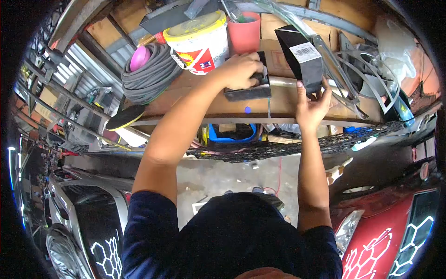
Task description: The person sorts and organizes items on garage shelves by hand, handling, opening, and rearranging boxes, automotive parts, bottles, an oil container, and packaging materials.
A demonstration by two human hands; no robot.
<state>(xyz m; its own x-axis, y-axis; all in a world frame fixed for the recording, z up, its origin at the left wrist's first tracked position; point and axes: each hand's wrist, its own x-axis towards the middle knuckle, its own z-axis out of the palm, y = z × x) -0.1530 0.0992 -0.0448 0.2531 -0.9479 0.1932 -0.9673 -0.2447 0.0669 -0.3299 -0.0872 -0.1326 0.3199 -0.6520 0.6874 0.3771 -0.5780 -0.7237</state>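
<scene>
- Black rectangular carton (302,58) with white barcode label: tilted, over the rear of the cardboard-covered tabletop (283,104); lower end grasped by the right hand (314,104), thumb at one side, fingers at the other
- Shallow black open tray (246,94): on the tabletop, to the left of the carton, in front of the red pot (245,37) and beside the white bucket (197,49)
- Left hand (242,70): over the tray, fingers curled down into it against a dark item (258,77); whether they grip it cannot be told
- Handling, in this inspector's judgement: steady the carton from below without squeezing its walls; seat the left fingers fully round the item before any lift, and raise it straight so that the light tray does not drag
- Clearance: the bucket and pot stand close behind the left hand; small movements advised
- Not verified: the tray's floor and the item's full shape, covered by the left hand; the carton's far side and interior; label print, too small to read; whether the carton's base touches anything
</scene>
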